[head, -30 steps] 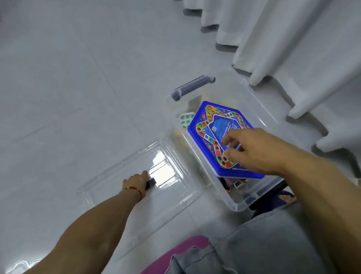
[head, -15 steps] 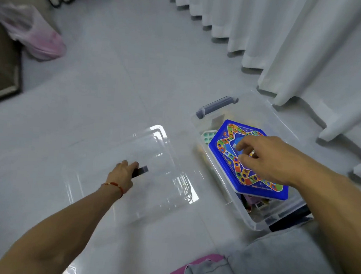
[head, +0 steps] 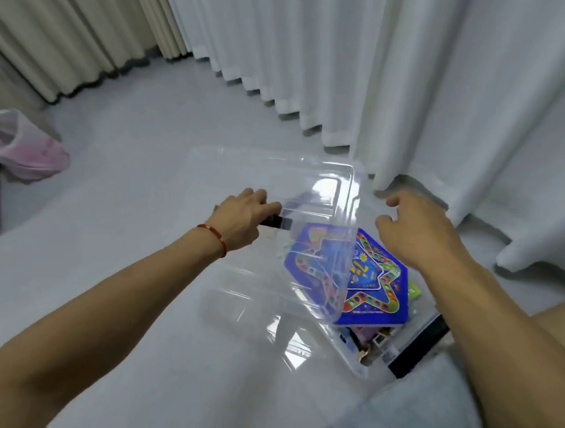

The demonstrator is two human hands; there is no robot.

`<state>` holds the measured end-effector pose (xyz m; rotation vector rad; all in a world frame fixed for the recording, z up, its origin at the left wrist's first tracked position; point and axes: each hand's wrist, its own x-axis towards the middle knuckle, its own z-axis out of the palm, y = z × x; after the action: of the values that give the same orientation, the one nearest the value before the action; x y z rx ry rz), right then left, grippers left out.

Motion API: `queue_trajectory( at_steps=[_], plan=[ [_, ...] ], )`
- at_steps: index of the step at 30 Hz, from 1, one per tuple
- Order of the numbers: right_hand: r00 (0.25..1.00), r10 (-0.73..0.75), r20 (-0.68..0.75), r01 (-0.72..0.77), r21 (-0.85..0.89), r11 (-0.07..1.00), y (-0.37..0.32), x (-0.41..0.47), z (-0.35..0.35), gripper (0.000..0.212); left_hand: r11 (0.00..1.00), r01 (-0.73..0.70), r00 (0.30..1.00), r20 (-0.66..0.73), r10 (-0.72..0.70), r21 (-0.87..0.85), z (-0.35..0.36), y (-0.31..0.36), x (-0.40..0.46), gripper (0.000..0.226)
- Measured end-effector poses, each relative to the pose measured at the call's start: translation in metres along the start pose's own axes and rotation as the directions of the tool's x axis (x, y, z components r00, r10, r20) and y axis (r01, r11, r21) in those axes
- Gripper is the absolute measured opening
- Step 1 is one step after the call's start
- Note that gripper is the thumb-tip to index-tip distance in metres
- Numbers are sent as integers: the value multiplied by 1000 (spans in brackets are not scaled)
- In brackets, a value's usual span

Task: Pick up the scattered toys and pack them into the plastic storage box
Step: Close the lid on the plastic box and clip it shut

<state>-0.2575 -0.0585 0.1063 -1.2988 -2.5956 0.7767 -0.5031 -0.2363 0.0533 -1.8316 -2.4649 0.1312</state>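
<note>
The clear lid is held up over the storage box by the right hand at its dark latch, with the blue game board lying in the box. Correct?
Not quite: the head view shows the left hand gripping the clear lid at its dark latch. The right hand hovers over the storage box holding nothing. The blue game board does lie in the box.

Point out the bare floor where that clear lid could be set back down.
Bare floor lies left of the storage box, between the pink bag and the left hand holding the clear lid. Crowded: the box itself, filled by the blue game board, curtains close behind.
</note>
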Motion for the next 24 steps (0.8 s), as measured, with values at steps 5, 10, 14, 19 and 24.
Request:
queue_trajectory(
  at_steps=[5, 10, 14, 19, 24],
  plan=[
    [986, 162, -32, -162, -4, 987, 47, -3, -21, 35, 960, -280, 953, 123, 277, 7, 16, 95, 80, 38],
    [911, 389, 138, -380, -93, 920, 113, -23, -19, 35, 905, -422, 880, 215, 423, -51, 50, 139, 109, 37],
    [784, 552, 285, -585, 43, 810, 140, -30, 18, 34, 898, -424, 872, 213, 441, -119, 61, 138, 111, 28],
    [572, 668, 476, -811, 446, 377, 149, -46, 84, 101, 959, -210, 976, 19, 217, -189, 79, 160, 96, 51],
    [523, 584, 620, -807, 580, 108, 169, -54, 93, 79, 976, -209, 978, -7, 209, -62, 116, 172, 73, 61]
  ],
)
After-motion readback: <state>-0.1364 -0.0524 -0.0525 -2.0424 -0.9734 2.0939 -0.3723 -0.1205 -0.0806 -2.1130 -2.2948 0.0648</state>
